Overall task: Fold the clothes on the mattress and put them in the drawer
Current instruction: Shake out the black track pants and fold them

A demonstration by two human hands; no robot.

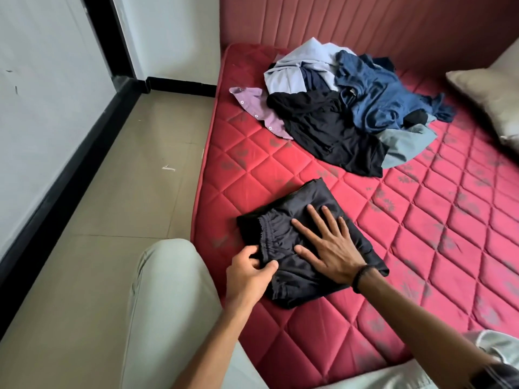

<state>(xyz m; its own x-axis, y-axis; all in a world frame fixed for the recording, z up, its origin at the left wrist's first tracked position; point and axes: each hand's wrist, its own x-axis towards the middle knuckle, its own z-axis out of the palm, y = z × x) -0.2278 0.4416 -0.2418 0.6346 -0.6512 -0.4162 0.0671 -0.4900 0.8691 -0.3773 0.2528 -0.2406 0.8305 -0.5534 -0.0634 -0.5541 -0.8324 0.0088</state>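
A folded black garment (306, 203) with an elastic waistband lies near the left edge of the red quilted mattress (421, 234). My right hand (327, 245) lies flat on it, fingers spread and straight. My left hand (248, 272) pinches the garment's near left edge between thumb and fingers. Farther back on the mattress sits a loose pile of unfolded clothes (351, 108): light blue, navy, black, purple and grey pieces. No drawer is in view.
A beige pillow (488, 91) lies at the right edge of the mattress. A red padded headboard (365, 21) runs behind. Tiled floor (134, 169) and a white wall with black skirting lie to the left. My knee (165, 290) in light trousers is beside the mattress.
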